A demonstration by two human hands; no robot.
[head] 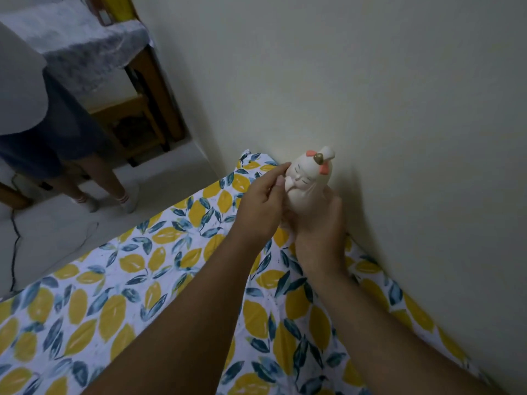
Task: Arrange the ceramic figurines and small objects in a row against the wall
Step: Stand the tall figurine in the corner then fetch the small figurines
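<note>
A white ceramic figurine [309, 178] with a sleeping face, pink bows and a small brown knob on top is held up near the cream wall [399, 109], above the far corner of the table. My right hand [319, 220] grips its lower body from beneath and behind. My left hand [263, 203] touches its left side, thumb and forefinger against the head. The figurine's base is hidden by my hands. No other figurines are in view.
The table carries a lemon-and-leaf patterned cloth [128, 295] running along the wall. Another person's legs [94, 178] stand on the floor at the left, near a wooden table with a grey cover [85, 44] and a black cable [14, 246].
</note>
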